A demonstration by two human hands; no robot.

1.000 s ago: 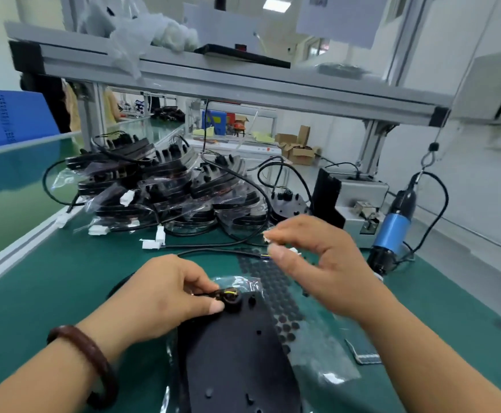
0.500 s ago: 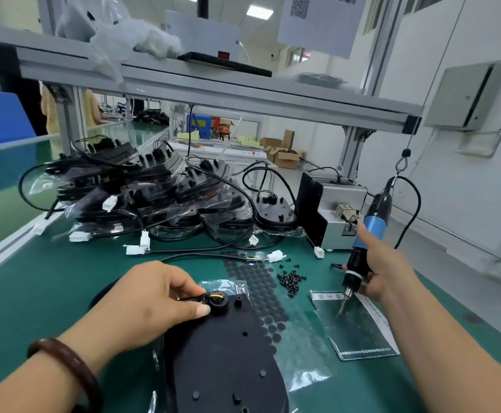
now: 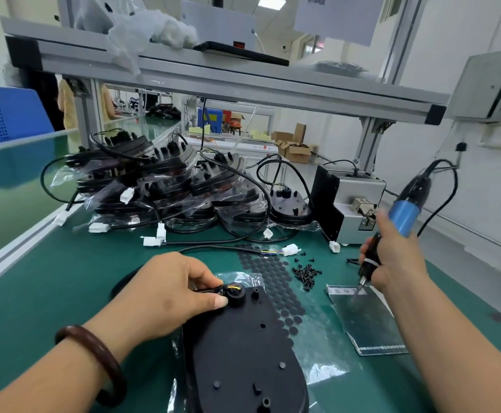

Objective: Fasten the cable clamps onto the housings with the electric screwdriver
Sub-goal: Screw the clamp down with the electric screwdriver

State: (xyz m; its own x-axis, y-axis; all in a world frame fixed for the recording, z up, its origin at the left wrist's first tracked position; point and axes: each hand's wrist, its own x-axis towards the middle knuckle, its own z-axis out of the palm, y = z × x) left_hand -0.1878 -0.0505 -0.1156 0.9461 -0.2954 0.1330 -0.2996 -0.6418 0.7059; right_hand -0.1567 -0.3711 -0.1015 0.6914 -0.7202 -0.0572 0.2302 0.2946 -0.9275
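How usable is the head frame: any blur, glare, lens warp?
Head view: wide-angle warp bows the shelf beam; ceiling light is blown out; mild glare on the clear bag beside the near housing; stacked housings at the back look smeared; left hand and cable clamp are sharp.

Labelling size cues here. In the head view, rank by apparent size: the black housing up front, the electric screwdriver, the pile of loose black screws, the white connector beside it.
1. black housing (nearest the camera, which inflates it)
2. electric screwdriver
3. pile of loose screws
4. white connector
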